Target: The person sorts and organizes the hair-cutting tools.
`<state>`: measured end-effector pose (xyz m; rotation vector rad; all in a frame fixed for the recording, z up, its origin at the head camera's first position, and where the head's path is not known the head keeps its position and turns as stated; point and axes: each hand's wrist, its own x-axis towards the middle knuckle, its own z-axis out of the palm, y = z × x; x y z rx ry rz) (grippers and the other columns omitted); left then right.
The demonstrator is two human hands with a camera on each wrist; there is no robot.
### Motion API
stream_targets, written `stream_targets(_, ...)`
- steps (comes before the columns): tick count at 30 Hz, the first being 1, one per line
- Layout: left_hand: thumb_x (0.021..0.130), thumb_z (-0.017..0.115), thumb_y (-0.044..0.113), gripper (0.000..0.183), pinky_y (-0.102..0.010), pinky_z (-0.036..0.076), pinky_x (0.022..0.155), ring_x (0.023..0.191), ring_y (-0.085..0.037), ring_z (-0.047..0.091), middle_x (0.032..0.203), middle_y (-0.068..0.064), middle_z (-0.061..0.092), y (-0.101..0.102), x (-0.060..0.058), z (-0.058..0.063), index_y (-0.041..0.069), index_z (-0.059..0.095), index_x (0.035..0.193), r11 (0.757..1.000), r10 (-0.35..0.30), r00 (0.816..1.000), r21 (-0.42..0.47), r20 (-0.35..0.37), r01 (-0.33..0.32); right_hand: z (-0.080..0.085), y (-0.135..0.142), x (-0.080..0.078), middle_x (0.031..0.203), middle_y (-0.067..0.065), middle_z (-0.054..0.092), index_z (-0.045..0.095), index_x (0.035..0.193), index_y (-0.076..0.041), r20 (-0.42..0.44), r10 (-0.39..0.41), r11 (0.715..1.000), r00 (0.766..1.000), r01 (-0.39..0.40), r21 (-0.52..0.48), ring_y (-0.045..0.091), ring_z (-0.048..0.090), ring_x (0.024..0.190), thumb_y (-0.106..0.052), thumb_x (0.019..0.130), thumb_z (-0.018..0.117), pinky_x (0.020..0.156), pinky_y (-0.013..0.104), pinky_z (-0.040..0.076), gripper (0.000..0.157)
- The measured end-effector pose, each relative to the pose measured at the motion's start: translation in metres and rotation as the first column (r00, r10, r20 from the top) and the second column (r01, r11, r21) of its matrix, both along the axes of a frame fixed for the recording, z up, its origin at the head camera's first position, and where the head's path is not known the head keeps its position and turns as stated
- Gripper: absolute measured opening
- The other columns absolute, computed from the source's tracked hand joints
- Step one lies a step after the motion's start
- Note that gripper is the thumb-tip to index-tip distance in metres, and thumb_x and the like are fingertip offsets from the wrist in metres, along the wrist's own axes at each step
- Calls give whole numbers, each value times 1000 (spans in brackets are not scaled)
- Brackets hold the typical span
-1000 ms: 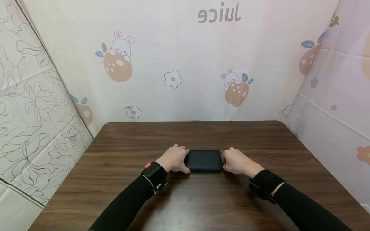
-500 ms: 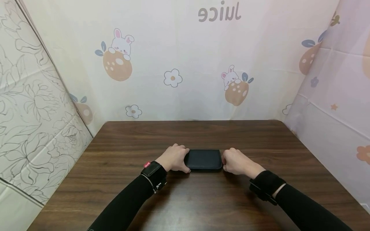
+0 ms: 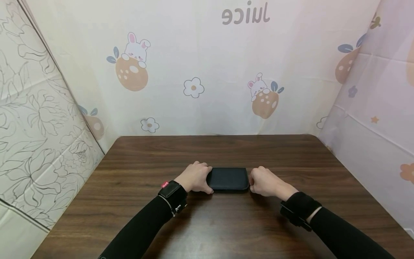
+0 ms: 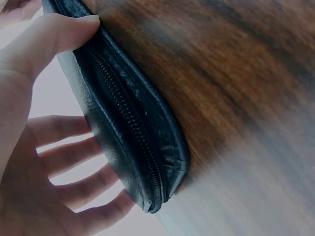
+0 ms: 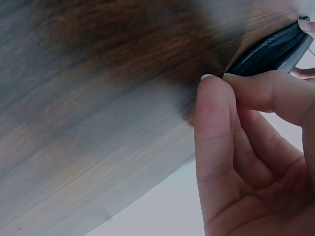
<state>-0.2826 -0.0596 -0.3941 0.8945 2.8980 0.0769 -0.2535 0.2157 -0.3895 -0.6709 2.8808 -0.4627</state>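
Observation:
A black zip-around wallet (image 3: pixel 228 179) lies flat on the wooden table. At its left end my left hand (image 3: pixel 195 177) grips it, with the thumb (image 4: pixel 74 32) on the near edge and the spread fingers behind the far side. A dark zipper (image 4: pixel 130 115) runs along the wallet's side in the left wrist view. My right hand (image 3: pixel 265 181) is at the right end, thumb and forefinger pinched together at the wallet's corner, the other fingers curled in. What lies between those fingertips is hidden in the right wrist view.
The brown wood-grain table (image 3: pixel 213 226) reaches back to a pale curtain (image 3: pixel 223 57) printed with rabbits and fruit. On the left stands a floral-patterned panel (image 3: pixel 38 126). Each wrist carries a black strap, the left strap (image 3: pixel 173 196) with a red tag.
My right wrist has shifted very slightly to the right, its fingertips still at the wallet's corner. The left hand and the wallet stay in place.

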Motion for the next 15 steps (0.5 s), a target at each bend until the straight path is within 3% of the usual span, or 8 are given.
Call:
stream_targets(8, 78, 84, 53, 84, -44, 47, 103, 127, -33, 53, 140, -7, 59, -1, -2, 0, 10, 57, 144, 1000, -1, 1000, -6, -13, 1, 0, -1, 3, 72, 0, 60, 69, 78, -6, -16, -8, 1000, 1000, 8, 4, 9, 53, 56, 0, 82, 73, 53, 26, 46, 8)
stream_targets(15, 77, 84, 53, 84, -43, 47, 102, 124, -31, 54, 138, -8, 59, 1, -1, -2, 10, 58, 144, 1000, 5, 1000, -10, -6, -6, -2, -3, 7, 68, -1, 58, 67, 72, -10, -13, -32, 999, 999, 32, 12, 10, 52, 54, 0, 81, 72, 52, 27, 46, 14)
